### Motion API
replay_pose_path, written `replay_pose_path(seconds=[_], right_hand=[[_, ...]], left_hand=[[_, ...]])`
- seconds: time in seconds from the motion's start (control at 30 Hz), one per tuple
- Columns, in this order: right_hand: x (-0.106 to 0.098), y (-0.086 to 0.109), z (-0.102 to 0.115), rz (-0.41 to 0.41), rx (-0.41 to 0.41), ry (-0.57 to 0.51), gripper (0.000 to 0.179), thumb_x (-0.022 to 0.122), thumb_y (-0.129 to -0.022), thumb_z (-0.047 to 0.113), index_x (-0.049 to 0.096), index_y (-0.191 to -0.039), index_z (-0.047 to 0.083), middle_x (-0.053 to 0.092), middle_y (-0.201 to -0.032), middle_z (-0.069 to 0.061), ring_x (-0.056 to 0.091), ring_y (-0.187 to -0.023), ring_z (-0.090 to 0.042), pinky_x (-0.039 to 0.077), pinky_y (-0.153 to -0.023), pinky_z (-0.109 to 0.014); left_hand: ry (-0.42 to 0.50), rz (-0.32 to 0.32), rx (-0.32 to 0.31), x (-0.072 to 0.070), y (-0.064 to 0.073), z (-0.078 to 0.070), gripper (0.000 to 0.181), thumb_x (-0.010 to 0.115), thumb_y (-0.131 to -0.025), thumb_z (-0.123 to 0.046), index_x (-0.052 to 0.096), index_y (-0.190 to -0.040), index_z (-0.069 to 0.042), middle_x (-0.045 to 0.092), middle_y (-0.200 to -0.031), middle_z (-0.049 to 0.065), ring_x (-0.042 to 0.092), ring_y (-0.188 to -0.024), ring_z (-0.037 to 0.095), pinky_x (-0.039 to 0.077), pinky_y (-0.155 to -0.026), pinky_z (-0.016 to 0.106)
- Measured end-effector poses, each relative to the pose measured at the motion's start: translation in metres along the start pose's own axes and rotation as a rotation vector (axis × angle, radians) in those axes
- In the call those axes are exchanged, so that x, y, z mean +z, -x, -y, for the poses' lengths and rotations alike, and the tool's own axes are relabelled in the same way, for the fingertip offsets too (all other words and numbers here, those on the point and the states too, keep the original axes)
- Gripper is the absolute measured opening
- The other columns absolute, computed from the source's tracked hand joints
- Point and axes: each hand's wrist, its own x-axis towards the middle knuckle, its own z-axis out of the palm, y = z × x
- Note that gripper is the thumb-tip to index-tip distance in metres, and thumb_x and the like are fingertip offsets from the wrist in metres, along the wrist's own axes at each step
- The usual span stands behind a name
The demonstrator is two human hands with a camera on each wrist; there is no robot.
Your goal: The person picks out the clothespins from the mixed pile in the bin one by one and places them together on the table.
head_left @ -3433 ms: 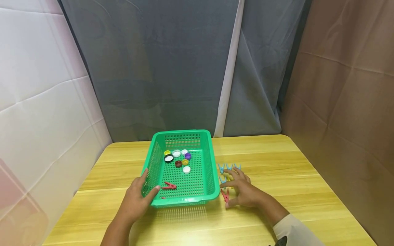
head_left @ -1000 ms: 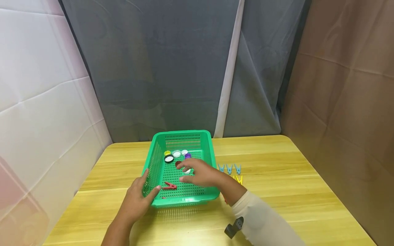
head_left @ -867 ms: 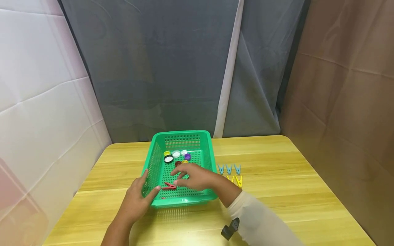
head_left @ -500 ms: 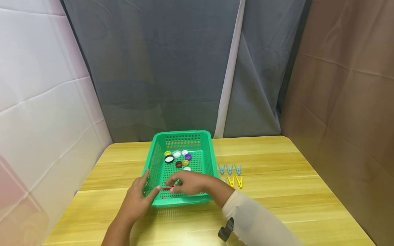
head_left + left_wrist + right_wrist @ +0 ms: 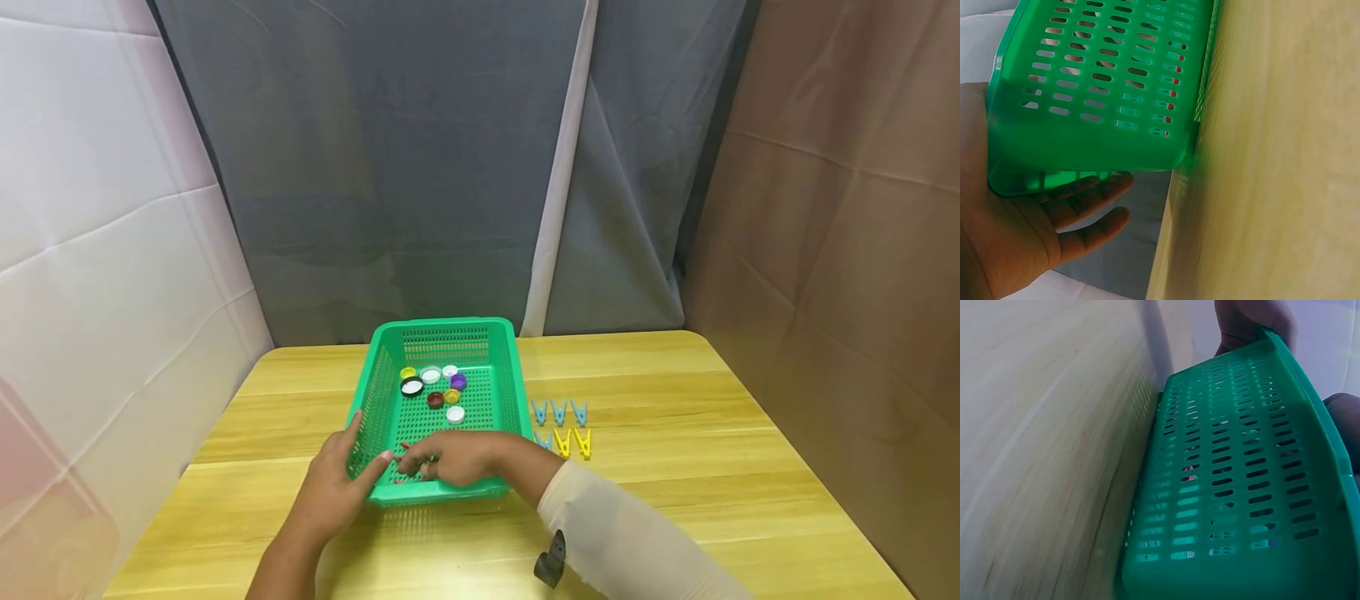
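My left hand point(image 5: 330, 490) grips the near left corner of a green perforated basket point(image 5: 517, 392), thumb over the rim and fingers outside. In the left wrist view, that hand point(image 5: 1019, 240) lies against the basket wall point(image 5: 1079, 147). My right hand point(image 5: 457, 458) reaches down inside the basket's near end, fingers bent over a red clothespin point(image 5: 397, 458). Most of that clothespin is hidden, so a firm pinch cannot be made out. Another bit of red point(image 5: 400, 482) shows close to the near wall. In the right wrist view the basket side point(image 5: 1229, 456) blocks the right hand's fingers.
Several bottle caps, among them a white one point(image 5: 455, 414) and a purple one point(image 5: 458, 382), lie on the basket floor. Right of the basket, blue clothespins point(image 5: 558, 412) and yellow clothespins point(image 5: 582, 443) stand in rows on the wooden table point(image 5: 675, 392). My right forearm covers the table just below them.
My right hand has moved left from beside the clothespins on the table into the basket, then down to the red clothespin. My left hand and the basket have stayed put.
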Motion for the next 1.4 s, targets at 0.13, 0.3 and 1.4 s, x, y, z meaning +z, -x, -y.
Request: replay_pose_path(seconds=[0.13, 0.3, 1.4], right_hand=[[-0.001, -0.003, 0.001, 0.027, -0.015, 0.036, 0.040, 0.046, -0.116, 0.008, 0.065, -0.151, 0.013, 0.064, -0.158, 0.001, 0.041, -0.163, -0.021, 0.041, -0.130, -0.036], [-0.002, -0.008, -0.002, 0.065, -0.008, 0.044, 0.040, 0.046, -0.116, 0.011, 0.067, -0.150, 0.016, 0.059, -0.163, 0.005, 0.027, -0.170, -0.020, 0.031, -0.136, -0.039], [0.000, -0.012, -0.006, 0.107, 0.072, 0.056, 0.068, 0.039, -0.097, -0.010, 0.061, -0.157, 0.014, 0.061, -0.162, 0.001, 0.052, -0.156, -0.021, 0.043, -0.127, -0.031]], left_hand=[[-0.002, -0.014, 0.009, 0.000, 0.001, 0.001, 0.090, 0.061, -0.111, -0.049, 0.019, -0.173, 0.000, 0.046, -0.161, 0.036, 0.046, -0.149, 0.061, 0.040, -0.117, 0.078], [-0.005, -0.023, 0.010, 0.000, 0.001, 0.002, 0.089, 0.062, -0.111, -0.047, 0.020, -0.173, 0.001, 0.047, -0.160, 0.037, 0.047, -0.149, 0.061, 0.041, -0.117, 0.078], [-0.017, -0.025, 0.011, 0.003, -0.002, 0.001, 0.088, 0.065, -0.110, -0.044, 0.022, -0.172, 0.001, 0.047, -0.160, 0.037, 0.048, -0.148, 0.059, 0.042, -0.117, 0.076]])
